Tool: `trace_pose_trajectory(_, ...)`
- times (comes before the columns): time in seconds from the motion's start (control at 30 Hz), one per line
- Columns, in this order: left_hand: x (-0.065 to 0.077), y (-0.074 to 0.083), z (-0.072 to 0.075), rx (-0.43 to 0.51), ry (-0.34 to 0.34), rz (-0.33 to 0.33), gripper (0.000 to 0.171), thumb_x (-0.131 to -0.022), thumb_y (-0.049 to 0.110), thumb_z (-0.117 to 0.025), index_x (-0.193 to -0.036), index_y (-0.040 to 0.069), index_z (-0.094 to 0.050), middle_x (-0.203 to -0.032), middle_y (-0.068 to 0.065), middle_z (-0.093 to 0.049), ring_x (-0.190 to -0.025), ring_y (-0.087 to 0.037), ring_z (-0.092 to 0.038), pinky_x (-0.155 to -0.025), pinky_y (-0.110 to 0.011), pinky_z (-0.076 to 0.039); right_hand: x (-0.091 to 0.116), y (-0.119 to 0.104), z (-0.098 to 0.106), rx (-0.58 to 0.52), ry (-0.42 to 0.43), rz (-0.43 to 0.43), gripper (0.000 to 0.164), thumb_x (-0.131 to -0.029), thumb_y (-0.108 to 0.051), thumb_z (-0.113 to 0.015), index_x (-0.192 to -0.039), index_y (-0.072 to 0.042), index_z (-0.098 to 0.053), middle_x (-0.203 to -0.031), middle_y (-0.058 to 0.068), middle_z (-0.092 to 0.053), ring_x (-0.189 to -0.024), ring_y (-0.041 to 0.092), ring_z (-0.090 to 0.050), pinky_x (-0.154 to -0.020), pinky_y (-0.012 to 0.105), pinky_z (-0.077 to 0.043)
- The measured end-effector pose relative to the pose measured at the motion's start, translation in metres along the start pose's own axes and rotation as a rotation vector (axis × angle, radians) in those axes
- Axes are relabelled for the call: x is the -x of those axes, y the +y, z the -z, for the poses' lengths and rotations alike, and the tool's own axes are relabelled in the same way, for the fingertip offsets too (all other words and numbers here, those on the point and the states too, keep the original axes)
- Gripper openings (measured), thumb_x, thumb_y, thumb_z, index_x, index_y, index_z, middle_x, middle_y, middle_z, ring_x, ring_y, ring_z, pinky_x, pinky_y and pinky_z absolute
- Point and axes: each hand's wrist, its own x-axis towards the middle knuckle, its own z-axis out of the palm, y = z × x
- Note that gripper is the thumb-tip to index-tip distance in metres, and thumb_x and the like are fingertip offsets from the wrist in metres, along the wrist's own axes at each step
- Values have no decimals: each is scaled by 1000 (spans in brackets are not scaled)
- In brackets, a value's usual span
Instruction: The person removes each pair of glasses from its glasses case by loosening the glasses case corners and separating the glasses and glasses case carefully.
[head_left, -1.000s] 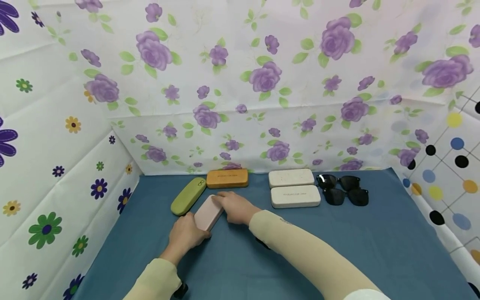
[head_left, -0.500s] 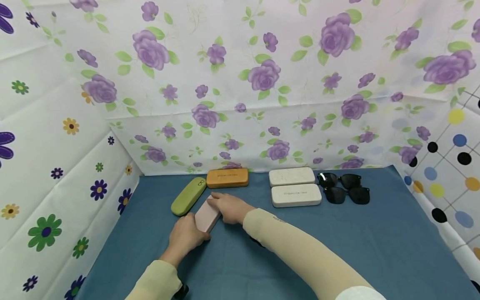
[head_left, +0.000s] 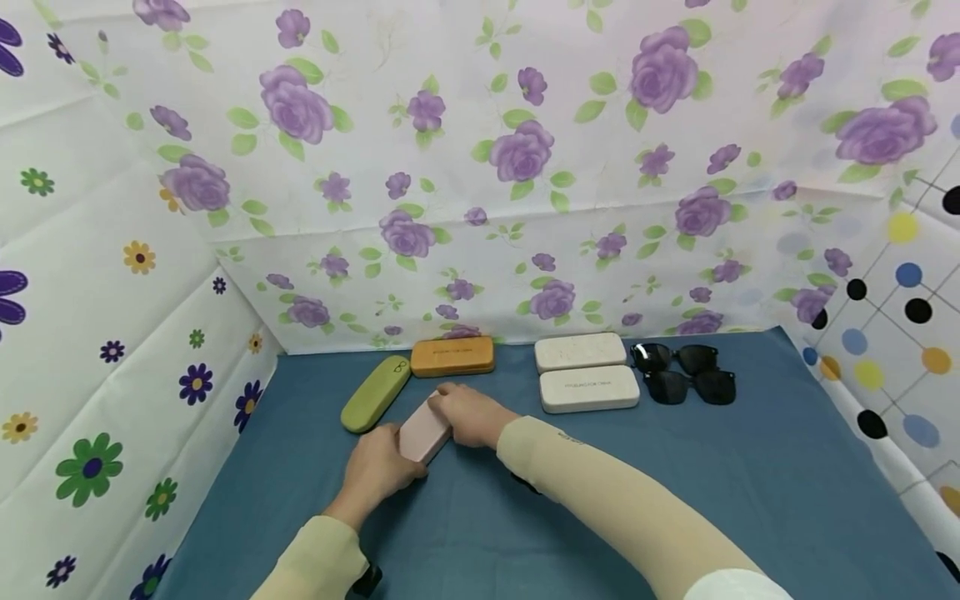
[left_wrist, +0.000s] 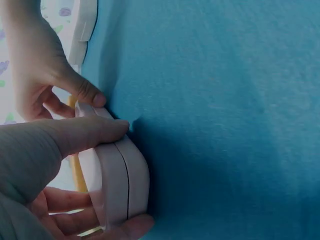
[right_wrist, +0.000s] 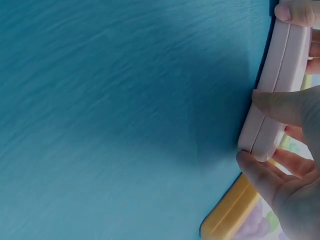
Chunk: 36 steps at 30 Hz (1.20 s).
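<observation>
A pale pink glasses case point(head_left: 424, 432) lies slanted on the blue cloth, its lid closed along the seam seen in the left wrist view. My left hand point(head_left: 377, 472) grips its near end, thumb on one long side and fingers round the other. At the far end my right hand point(head_left: 472, 416) holds the case between thumb and fingers, as the right wrist view shows. Just left of it lies a green glasses case point(head_left: 376, 393), and behind it an orange glasses case point(head_left: 452, 357). Neither of these is touched by a hand.
Two white glasses cases point(head_left: 589, 389) lie one behind the other right of centre. Beside them are two pairs of black sunglasses point(head_left: 690, 387). A flowered sheet point(head_left: 480, 275) rises along the back edge of the blue cloth point(head_left: 480, 542), with patterned sheets at both sides.
The view has shifted slightly. Both hands keep their hold on the pink glasses case, which sits a touch further right in view than half a second ago. The other things stay put.
</observation>
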Motion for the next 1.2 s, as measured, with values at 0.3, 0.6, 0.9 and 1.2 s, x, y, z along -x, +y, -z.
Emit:
trace_pose_trajectory(0.3,-9,17,4,13,-13,-135,74,-58,33,-88,-122,12,-60,-107,-5,-66,-88,-17,-60,-73,-37,-51,31,26,20,-98,91,-48,69,-80,-22,-75,-141,-21,-43,-136,8,-42,-118,24,-48,-89,35,-50)
trace_pose_trajectory(0.6,-25,52,0,-34,-115,-328,80,-61,36,-87,-130,14,-55,-121,-4,-62,-100,-16,-59,-84,-39,-50,84,66,31,-244,139,-111,78,-73,-32,-81,-140,-18,-45,-138,6,-46,-125,23,-46,-99,38,-44)
trace_pose_trajectory(0.9,-24,89,-14,-27,-202,-474,79,-62,33,-87,-132,15,-54,-126,-3,-59,-109,-16,-57,-93,-39,-48,142,92,24,-334,181,-230,83,-70,-39,-82,-140,-18,-44,-127,0,-53,-109,12,-53,-89,32,-48)
trace_pose_trajectory(1.2,-17,117,-37,-57,-219,-569,75,-64,36,-85,-130,16,-55,-124,1,-60,-110,-13,-56,-93,-35,-48,183,112,10,-346,237,-294,83,-64,-42,-85,-134,-13,-51,-117,-4,-57,-99,8,-54,-82,32,-48)
